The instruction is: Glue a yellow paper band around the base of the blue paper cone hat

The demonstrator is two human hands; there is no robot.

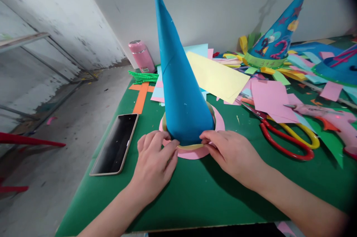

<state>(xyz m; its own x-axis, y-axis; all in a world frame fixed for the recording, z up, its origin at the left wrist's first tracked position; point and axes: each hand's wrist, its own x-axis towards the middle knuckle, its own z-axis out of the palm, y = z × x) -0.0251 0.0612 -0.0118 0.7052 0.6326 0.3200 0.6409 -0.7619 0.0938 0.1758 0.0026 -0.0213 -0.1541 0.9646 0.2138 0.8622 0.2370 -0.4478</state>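
In the head view, a blue cone [184,92] is standing centrally on the bench [195,203], left hand [154,160] and right hand [235,155] pinching the yellowish band [190,147] around its base; probably light and creasing easily, it's favouring low holds

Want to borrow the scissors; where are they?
In the head view, the scissors lie right of centre on the green table, between the right hand and the pink glue gun.
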